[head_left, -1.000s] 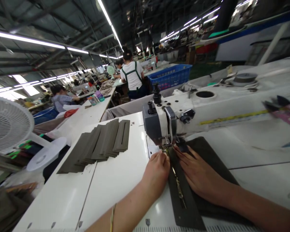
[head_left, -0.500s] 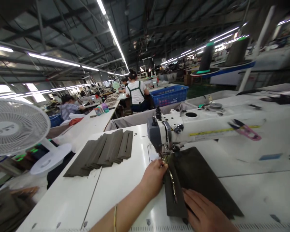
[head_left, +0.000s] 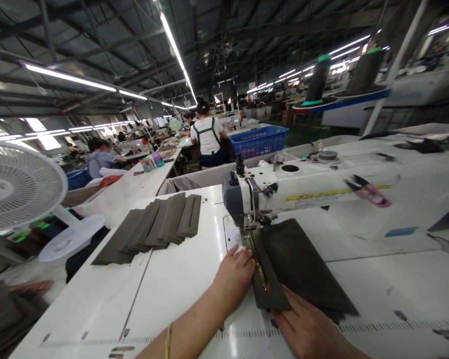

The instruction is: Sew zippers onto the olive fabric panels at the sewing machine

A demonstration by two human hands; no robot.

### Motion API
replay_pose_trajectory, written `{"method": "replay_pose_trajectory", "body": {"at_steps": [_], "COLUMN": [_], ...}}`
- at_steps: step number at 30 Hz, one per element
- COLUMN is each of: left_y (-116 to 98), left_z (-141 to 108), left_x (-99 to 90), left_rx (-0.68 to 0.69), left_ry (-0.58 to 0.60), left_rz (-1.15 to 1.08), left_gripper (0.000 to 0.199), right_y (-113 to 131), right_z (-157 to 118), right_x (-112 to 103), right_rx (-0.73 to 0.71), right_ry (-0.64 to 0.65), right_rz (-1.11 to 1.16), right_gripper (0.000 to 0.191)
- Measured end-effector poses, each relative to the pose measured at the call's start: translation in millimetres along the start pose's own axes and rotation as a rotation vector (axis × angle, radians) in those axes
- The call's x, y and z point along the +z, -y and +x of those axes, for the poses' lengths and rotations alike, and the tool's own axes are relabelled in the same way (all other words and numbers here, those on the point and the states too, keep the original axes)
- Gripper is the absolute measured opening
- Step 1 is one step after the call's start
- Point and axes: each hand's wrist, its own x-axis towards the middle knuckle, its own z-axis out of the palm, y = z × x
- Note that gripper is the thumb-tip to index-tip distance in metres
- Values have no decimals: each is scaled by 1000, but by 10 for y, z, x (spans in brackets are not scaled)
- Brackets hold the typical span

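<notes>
- The left hand (head_left: pixel 235 271) lies flat on the white surface (head_left: pixel 172 279), fingers (head_left: pixel 243 254) held together and pressed against the left edge of a dark olive fabric piece (head_left: pixel 299 264).
- The fabric sits just right of those fingers and runs away from them to the presser foot of a white sewing machine (head_left: pixel 284 187) — its far end is already under the needle area.
- A metal zipper (head_left: pixel 260 269) runs along the fabric's left strip, directly beside the left fingertips.
- The right hand (head_left: pixel 307 329) rests palm down on the near end of the fabric, fingers loosely spread and pressing the cloth flat; it pinches nothing.
- Judging by how the piece lies, the seam along the zipper looks partly run: a good stretch of fabric between the fingers and the near edge has yet to reach the needle. Whether stitches are already down is too fine to tell.
- Beyond the left fingers, farther left, a fanned stack of fabric strips (head_left: pixel 153 229) of the same olive colour lies on the surface, well apart from the hand.
- Left of that stack stands a white desk fan (head_left: pixel 18 184).
- Above and right of the right fingers, pink thread snips (head_left: pixel 368 192) rest on the machine's arm.
- Far behind the machine — a blue plastic crate (head_left: pixel 260 139) and a person in a white shirt (head_left: pixel 207 132) at another bench, back turned.
</notes>
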Motion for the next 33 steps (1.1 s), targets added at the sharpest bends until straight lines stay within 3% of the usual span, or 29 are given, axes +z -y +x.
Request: {"method": "replay_pose_trajectory", "body": {"at_steps": [12,19,28,33], "left_y": [152,135,207,264], "left_z": [143,119,236,254], "left_x": [22,84,113,169], "left_rx": [16,52,-61,-122], "left_ry": [3,-146,-132,-72], "left_rz": [15,36,-59,-79], "left_gripper": [14,14,10,8], "right_y": [-166,-292,-457,-506], "right_z": [155,111,317,371], "right_x": [46,216,295,335], "right_rx": [16,40,19,10], "right_ry": [14,8,-40,5], "right_rz": [36,9,55,70], "right_gripper": [38,32,42,44]}}
